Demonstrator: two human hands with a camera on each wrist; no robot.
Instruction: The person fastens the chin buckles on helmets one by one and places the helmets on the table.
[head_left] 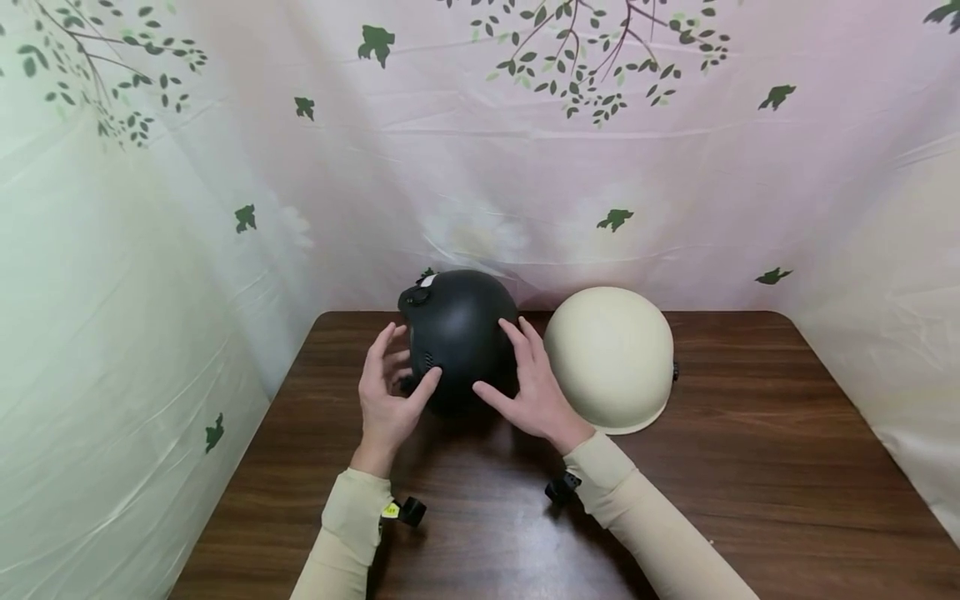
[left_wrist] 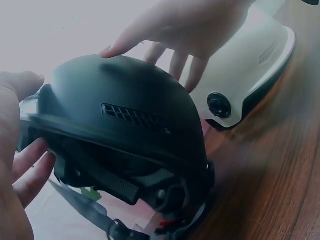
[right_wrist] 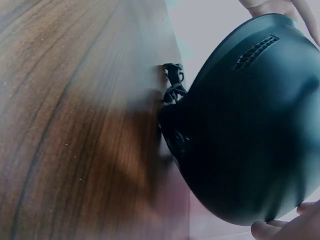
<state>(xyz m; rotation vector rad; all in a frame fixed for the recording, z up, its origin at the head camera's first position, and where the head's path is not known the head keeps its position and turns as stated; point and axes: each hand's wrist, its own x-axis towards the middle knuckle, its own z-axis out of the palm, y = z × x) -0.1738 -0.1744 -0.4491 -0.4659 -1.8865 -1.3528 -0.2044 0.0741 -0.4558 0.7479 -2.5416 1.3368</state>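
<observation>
Leaf-patterned cloth (head_left: 465, 167) backs the desk (head_left: 480, 525); near its far edge, left hand (head_left: 386, 408) and right hand (head_left: 538, 390) flank the black helmet (head_left: 467, 329), fingers spread wide. Even pressure from both sides should steady it.

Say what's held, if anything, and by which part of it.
The black helmet, between both hands: left hand at its rim, right hand on its crown.

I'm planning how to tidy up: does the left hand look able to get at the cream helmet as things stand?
Probably not directly: the black helmet and the right hand lie between the left hand and the cream helmet.
</observation>
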